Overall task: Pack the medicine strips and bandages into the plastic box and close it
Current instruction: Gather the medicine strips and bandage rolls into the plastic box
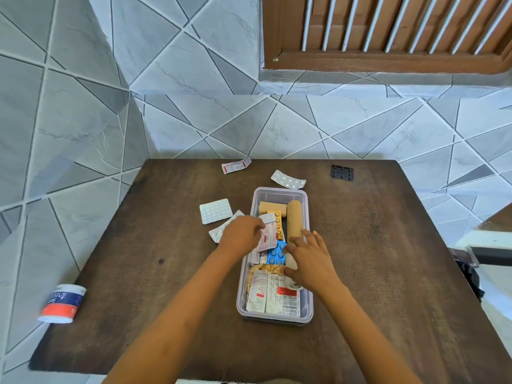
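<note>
A clear plastic box (pixel 279 191) stands open in the middle of the brown table. Inside lie two tan bandage rolls (pixel 294 217), a blue pill strip (pixel 277 254), an orange strip and several foil strips (pixel 273 296). My left hand (pixel 241 234) grips a pink-and-white medicine strip (pixel 267 234) over the box's left side. Fingers spread, my right hand (pixel 309 259) rests on the box contents beside the long bandage roll. Loose strips lie outside: a white one (pixel 215 211) left of the box, another (pixel 288 180) behind it, and a red-striped one (pixel 236 165) at the far edge.
A roll of adhesive tape (pixel 63 303) sits at the table's left front edge. A small black object (pixel 342 173) lies at the back right. Tiled walls stand close behind and to the left of the table (pixel 388 259).
</note>
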Demonstrator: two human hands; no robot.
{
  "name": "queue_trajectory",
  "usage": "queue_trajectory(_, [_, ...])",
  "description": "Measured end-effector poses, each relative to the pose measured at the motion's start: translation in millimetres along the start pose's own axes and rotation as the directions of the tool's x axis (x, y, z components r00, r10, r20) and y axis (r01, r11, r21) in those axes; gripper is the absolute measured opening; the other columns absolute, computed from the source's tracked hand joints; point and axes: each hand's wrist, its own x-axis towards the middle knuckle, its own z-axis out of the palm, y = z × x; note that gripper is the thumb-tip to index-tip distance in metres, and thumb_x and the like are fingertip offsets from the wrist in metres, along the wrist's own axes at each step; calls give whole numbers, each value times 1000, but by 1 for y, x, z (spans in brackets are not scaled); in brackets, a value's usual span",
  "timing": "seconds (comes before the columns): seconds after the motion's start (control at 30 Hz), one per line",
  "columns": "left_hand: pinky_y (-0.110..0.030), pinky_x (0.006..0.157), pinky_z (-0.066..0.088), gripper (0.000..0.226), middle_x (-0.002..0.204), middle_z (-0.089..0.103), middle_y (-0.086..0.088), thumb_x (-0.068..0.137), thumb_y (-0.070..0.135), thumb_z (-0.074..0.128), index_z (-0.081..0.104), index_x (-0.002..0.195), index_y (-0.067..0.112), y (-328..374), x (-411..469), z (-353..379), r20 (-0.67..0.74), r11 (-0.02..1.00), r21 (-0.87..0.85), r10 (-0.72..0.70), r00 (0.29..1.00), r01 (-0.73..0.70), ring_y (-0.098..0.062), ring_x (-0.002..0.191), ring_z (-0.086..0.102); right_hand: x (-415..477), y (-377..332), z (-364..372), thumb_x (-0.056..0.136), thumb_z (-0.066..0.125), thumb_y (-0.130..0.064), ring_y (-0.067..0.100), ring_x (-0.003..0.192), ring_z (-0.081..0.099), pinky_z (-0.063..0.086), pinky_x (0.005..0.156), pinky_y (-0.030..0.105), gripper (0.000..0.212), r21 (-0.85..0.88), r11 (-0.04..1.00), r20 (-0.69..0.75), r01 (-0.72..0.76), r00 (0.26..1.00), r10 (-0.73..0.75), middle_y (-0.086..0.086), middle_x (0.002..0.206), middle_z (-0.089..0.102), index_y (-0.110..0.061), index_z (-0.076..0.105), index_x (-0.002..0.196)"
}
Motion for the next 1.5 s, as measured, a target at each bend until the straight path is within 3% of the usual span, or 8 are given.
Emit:
queue_trajectory(0.23, [-33, 88, 49, 31, 122, 66, -9, 84, 8, 54, 68, 111, 13, -87, 7, -29, -42, 956, -57, -290, 956, 288, -29, 111, 60, 57, -59, -19, 91, 51, -29, 22, 128, 46, 35, 108, 34, 38, 252, 951, -193, 177, 973, -130, 5, 137, 53, -16, 52, 126])
queue_trajectory(0.53, [-41, 114, 32, 60, 154, 29, -11, 89, 28, 57, 34, 144, 17, -140, 81, -29, 190, 977, 149, -182, 965, 155, -29, 140, 30, 164, -99, 17, 91, 53, -24, 35, 139, 28, 21, 116, 42, 62, -196, 979, 136, 65, 990, -38, 19, 150, 29, -4, 23, 142])
queue_trajectory(0.63, [-45, 115, 27, 70, 159, 15, -9, 89, 30, 58, 22, 148, 20, -148, 97, -26, 277, 971, 186, -199, 940, 151, -31, 145, 19, 177, -102, 28, 89, 54, -30, 34, 132, 36, 29, 111, 41, 60, -278, 959, 159, 60, 987, -16, 20, 143, 40, -1, 33, 137])
queue_trajectory(0.83, [-41, 102, 39, 56, 135, 49, -15, 83, 32, 65, 44, 133, 16, -156, 102, -17, 186, 952, 236, -243, 952, 197, -32, 126, 45, 185, -104, 20, 88, 56, -24, 29, 121, 43, 35, 99, 38, 39, -244, 968, 69, 62, 997, -46, 14, 127, 55, -4, 53, 120])
queue_trajectory(1.0, [-36, 84, 50, 29, 118, 65, -11, 84, 19, 58, 58, 113, 16, -157, 85, -29, 121, 936, -14, -347, 930, 351, -31, 108, 62, 156, -107, -17, 90, 49, -22, 29, 103, 58, 41, 74, 33, 22, 90, 996, -128, 25, 992, -13, 13, 107, 67, -9, 61, 103])
queue_trajectory(1.13, [-30, 75, 46, 21, 110, 69, -11, 86, 15, 59, 65, 106, 11, -146, 63, -38, -4, 903, -274, -346, 938, 332, -28, 99, 64, 109, -73, -36, 82, 65, -25, 17, 62, 58, 35, 55, 25, 15, 553, 831, -245, -62, 941, 232, 5, 69, 64, -16, 59, 94])
queue_trajectory(1.3, [-39, 81, 57, 24, 108, 70, -10, 86, 14, 63, 63, 110, 10, -102, 39, -47, -47, 834, -506, -283, 958, 221, -23, 95, 66, 67, -35, -20, 79, 70, -12, 28, 96, 65, 46, 76, 26, 51, 690, 688, -149, -225, 886, 439, 12, 110, 65, -9, 41, 120])
queue_trajectory(1.5, [-46, 81, 58, 23, 109, 70, -10, 85, 14, 64, 64, 108, 12, -65, 19, -44, -45, 825, -521, -283, 958, 219, -24, 97, 67, 88, -24, 3, 81, 66, -11, 29, 99, 64, 45, 70, 26, 48, 686, 697, -138, -212, 902, 410, 15, 114, 63, -11, 36, 118])
